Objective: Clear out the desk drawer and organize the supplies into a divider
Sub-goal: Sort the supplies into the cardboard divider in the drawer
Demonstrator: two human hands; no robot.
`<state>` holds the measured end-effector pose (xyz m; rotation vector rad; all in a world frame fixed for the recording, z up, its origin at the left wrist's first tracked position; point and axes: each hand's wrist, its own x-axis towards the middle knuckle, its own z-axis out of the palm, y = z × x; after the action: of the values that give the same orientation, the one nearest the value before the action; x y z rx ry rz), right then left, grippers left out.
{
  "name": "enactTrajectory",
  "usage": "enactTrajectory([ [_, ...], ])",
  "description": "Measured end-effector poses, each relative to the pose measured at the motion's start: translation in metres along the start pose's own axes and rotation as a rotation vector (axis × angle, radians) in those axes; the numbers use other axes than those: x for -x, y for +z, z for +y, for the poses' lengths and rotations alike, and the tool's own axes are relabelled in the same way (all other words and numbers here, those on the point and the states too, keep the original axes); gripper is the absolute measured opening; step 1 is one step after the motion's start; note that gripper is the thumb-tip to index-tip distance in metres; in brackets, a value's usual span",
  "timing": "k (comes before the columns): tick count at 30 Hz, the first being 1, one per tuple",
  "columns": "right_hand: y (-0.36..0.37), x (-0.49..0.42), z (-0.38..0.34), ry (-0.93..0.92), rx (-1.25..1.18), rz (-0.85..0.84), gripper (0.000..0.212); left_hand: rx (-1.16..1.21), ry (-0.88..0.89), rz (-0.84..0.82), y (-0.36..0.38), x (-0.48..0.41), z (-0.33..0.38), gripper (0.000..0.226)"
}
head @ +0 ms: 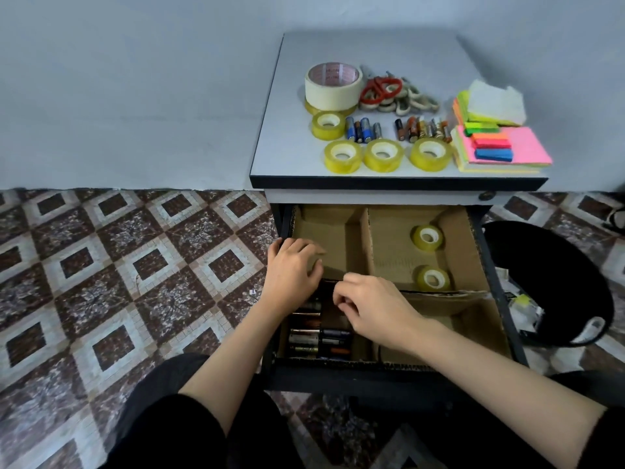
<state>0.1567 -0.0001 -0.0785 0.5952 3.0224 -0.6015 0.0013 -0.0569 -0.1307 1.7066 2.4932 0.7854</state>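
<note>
The open drawer (500,299) holds a cardboard divider (367,238) with four compartments. Two clear tape rolls (427,237) lie in the far right compartment. Several batteries (316,338) lie in rows in the near left compartment. My left hand (292,272) rests on the cross wall at the drawer's left side, fingers spread on the cardboard. My right hand (370,306) hovers over the near left compartment with its fingers curled; whether it pinches anything is hidden. On the desk top (291,154) lie more tape rolls (382,154), batteries (422,128), scissors (380,87) and sticky notes (500,147).
A large masking tape roll (333,84) and a chain of small rings (411,101) sit at the back of the desk. A black chair seat (554,275) stands to the right of the drawer. Patterned tile floor (118,282) lies to the left.
</note>
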Motion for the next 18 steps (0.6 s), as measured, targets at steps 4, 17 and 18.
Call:
enactTrajectory([
  [4,-0.02,0.013,0.003,0.005,-0.03,0.067,0.017,0.047,0.0,-0.067,-0.012,0.005,0.002,0.015],
  [17,-0.143,0.018,0.08,0.296,0.022,0.418,0.011,0.164,0.127,0.136,-0.111,-0.099,0.059,0.013],
  [18,-0.152,0.015,0.086,0.315,0.042,0.437,0.013,0.139,0.128,0.117,-0.114,-0.112,0.062,0.014],
])
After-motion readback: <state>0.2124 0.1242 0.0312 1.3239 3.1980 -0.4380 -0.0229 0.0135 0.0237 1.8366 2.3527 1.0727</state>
